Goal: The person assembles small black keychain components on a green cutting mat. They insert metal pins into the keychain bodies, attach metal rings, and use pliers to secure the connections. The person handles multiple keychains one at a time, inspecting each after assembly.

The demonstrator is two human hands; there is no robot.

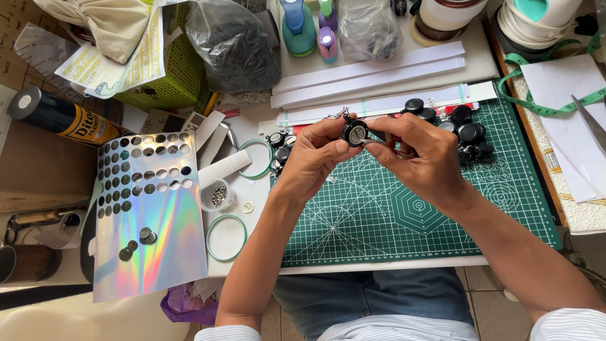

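- You hold the small round black disc with a pale silvery centre (pixel 355 132) above the far edge of the green gridded cutting mat (pixel 391 221), lifted clear of the mat so both hands can reach it at once.
- Your left hand (pixel 314 158) is closed narrowly on the disc, thumb and fingertips pinching its left rim; that grip seems meant to steady it face-up toward you.
- Your right hand (pixel 424 158) comes in from the mat's right side, fingers curled close and touching the disc's right edge. Whether it also pinches some small part there, I cannot tell, since the fingers hide it.
- A heap of similar black round discs (pixel 464 129) lies on the mat's far right corner, just beside your right hand, likely kept there for easy picking.
- A smaller cluster of black round pieces (pixel 281 148) sits off the mat's far left corner, next to your left hand, apart from the other heap, so probably a separate lot.
- Left of the mat, on the tabletop (pixel 252 189), stands a small clear round cup of tiny metal parts (pixel 218 194), near enough for the left hand.
- Further left of the mat lies a shiny holographic sheet with rows of punched round holes (pixel 148 208); a few dark cut circles (pixel 136 243) rest on its near part.
- Two thin green rings (pixel 226 238) lie between that sheet and the mat, flat on the tabletop.
- Beyond the mat's far edge, long white paper strips (pixel 372 72) are stacked out of the working space.
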